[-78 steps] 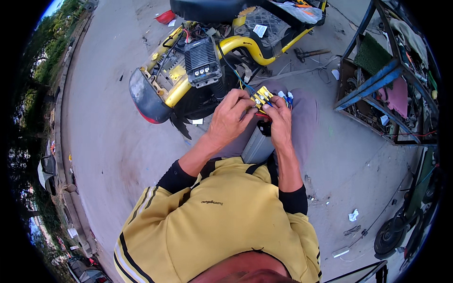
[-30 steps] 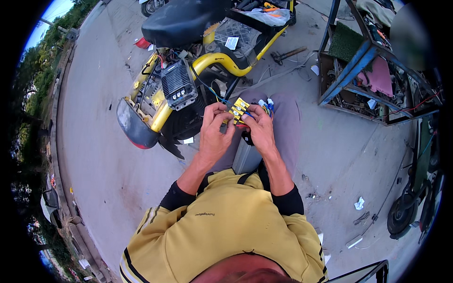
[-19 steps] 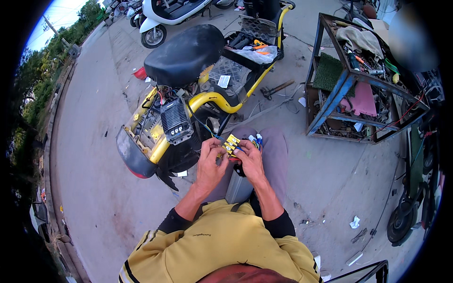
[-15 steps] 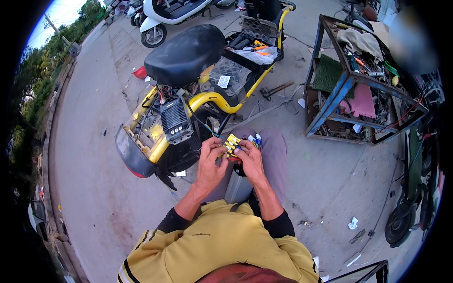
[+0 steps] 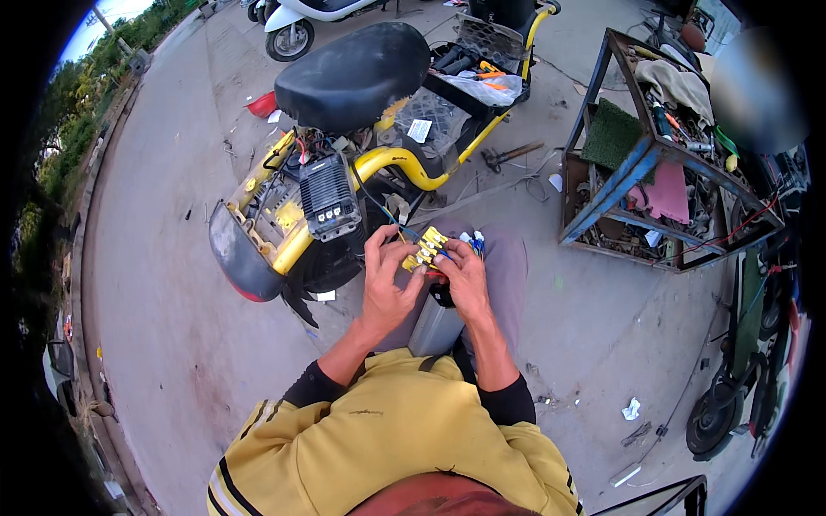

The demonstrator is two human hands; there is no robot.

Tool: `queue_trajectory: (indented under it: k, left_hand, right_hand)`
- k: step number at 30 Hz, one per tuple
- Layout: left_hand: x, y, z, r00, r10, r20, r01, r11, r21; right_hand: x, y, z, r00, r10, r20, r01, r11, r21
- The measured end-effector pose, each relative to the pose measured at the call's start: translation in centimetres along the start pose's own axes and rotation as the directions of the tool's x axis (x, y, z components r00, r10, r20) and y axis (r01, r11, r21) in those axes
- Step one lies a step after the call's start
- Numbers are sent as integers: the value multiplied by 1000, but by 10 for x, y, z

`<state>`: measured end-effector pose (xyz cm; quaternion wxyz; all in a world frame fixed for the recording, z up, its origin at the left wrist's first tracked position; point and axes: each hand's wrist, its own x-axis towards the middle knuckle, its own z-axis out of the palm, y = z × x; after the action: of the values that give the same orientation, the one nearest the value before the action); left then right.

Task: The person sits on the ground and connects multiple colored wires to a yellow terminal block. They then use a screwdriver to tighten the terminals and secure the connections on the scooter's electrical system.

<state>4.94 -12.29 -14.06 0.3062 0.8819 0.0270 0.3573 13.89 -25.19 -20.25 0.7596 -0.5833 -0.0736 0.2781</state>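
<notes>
My left hand (image 5: 391,284) has its thumb and fingertips at the left side of a yellow terminal block (image 5: 425,248) with pale metal screws, its forefinger raised above the others. My right hand (image 5: 463,284) holds the block's right side between thumb and fingers. Blue, yellow and red wires and white plugs (image 5: 471,242) gather round it. The block is held above my knees, where a grey metal case (image 5: 433,334) with a black top stands between my legs. A finned black controller (image 5: 325,198) with three terminals rests on the stripped yellow scooter (image 5: 406,163), wires running from it toward my hands.
A rusty blue-edged rack (image 5: 637,176) of tools and scraps stands right. A hammer (image 5: 508,156), a red bowl (image 5: 262,106) and litter lie on the pavement. A white scooter (image 5: 320,12) stands behind, a dark one (image 5: 724,408) at right. A curb (image 5: 86,232) runs along the left.
The view has tilted, bringing more background scooters and rack in than 2.6 s ago. My hands stay on the block; my left forefinger has lifted slightly in the last half second.
</notes>
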Motion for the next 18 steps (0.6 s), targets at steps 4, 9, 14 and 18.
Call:
queue_trajectory:
  k: [4,9,14,18]
  left_hand:
    - [-15,-25,10,863,-500,72,440,675,-592]
    - [-5,-36,4,663,-631,402,716,379,-586]
    - [-3,-44,6,646,-606,464,753,403,-520]
    - [-5,-42,12,638,-628,446,756,399,-519]
  right_hand:
    - [2,-5,3,998,-21,56,17,998,66]
    - [-2,-13,6,999,-7,45,9,999,-45]
    - [2,-1,5,995,-103,13,103,977,-187]
    - [-9,-14,12,970,-239,-46,201,894,-401]
